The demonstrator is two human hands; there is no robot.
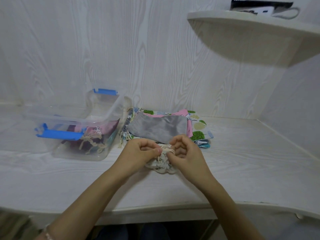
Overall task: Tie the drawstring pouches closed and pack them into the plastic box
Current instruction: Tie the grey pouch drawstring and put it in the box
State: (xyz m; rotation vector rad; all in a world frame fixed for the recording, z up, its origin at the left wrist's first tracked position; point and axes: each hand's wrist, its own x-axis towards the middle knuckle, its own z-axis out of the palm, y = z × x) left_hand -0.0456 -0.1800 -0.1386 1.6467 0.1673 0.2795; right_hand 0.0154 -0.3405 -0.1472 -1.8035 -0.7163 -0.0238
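Pouch (161,166), white with a faint print, is sitting on the worktop (225,170) a little in from the near edge, roughly midway along it, its mouth already gathered into puckers. I am seeing both of the person's hands working at it from above. Left hand (141,150) is curling shut, thumb and forefinger pinching the cream drawstring (167,147) at the gathered neck. Right hand (186,149) is likewise closing on the same cord from the other side, fingers bent in, fingertips (170,154) touching the cord just beside the left thumb. Both forearms are reaching in over the near edge; a pale beaded bracelet (46,233) is showing on the left wrist.

Just beyond the hands, a pile of flat pouches (195,129) is lying toward the back wall, a grey one (155,127) on top, with leaf-print, pink and blue ones fanning out beneath it. Their cord ends are trailing off the left side of the pile.

Left of the pile, near it but not touching as far as I can tell, the clear plastic box (83,153) is standing open, holding several tied pouches in dark red, pink and teal. Its lid (72,116), with blue clips, is resting tilted across the box's top.

Farther up on the right, a rounded wall shelf (251,37) is carrying something dark that I cannot identify.
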